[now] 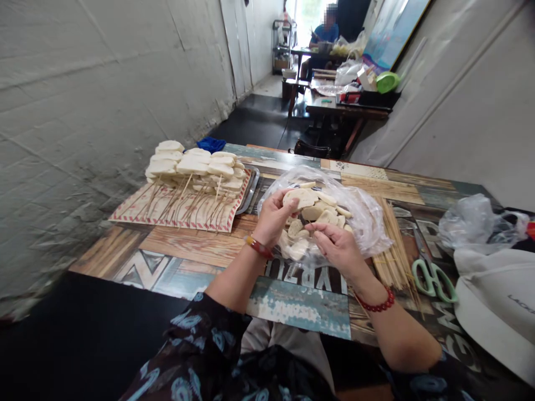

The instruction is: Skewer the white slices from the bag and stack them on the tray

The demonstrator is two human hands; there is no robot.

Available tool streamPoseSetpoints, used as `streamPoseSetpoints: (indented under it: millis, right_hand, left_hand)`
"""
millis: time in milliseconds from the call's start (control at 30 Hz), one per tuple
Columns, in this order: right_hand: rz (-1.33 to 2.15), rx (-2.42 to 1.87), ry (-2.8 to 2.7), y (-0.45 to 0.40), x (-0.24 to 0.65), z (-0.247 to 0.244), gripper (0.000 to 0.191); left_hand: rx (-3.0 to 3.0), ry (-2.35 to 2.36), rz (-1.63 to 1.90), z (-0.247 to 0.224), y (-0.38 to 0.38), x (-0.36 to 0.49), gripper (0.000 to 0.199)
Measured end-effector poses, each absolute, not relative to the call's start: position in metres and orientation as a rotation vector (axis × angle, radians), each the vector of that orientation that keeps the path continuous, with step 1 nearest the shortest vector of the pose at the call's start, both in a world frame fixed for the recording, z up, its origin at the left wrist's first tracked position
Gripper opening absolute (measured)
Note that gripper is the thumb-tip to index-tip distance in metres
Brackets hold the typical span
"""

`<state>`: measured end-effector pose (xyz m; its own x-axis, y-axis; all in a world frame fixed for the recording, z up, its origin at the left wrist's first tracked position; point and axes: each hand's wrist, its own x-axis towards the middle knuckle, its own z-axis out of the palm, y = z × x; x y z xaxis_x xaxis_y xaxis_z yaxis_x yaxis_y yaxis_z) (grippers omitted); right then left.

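Note:
My left hand is closed on a pale oval bread slice, thumb on its near face. Just right of it, the fingertips of my right hand are pinched on what looks like a thin bamboo skewer, mostly hidden by the fingers. Both hands are over an open clear plastic bag with loose bread slices in it. To the right of the bag lies a bundle of bamboo skewers. Skewered bread slices are stacked at the left, their sticks pointing toward me.
The stack rests on a red-edged paper sheet over a metal tray. Green-handled scissors, a white cap and a crumpled plastic bag lie at the right. A person sits at a far table.

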<state>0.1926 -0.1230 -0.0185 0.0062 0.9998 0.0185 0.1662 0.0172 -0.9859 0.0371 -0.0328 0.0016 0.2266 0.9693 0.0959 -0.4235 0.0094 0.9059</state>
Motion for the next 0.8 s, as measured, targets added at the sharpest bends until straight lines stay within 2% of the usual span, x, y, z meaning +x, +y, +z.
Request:
streamPoseSetpoints:
  millis: [200, 367, 600, 800]
  right_hand:
    - [1.11, -1.289, -1.306, -0.123, 0.189, -0.021, 0.038]
    - [0.98, -1.323, -1.365, -0.122, 0.188, -0.025, 0.032]
    - [0.769, -1.404, -1.484, -0.126, 0.185, -0.019, 0.029]
    - [0.675, -1.425, -1.508, -0.129, 0.181, -0.016, 0.025]
  left_hand:
    - [1.041, 0.683, 1.212, 0.006, -0.038, 0.038, 0.035]
    - [0.995, 0.696, 1.225, 0.011, -0.041, 0.036, 0.035]
    - [0.702, 0.577, 1.128, 0.015, -0.041, 0.032, 0.052]
    - [0.763, 0.485, 1.094, 0.016, -0.044, 0.032, 0.04]
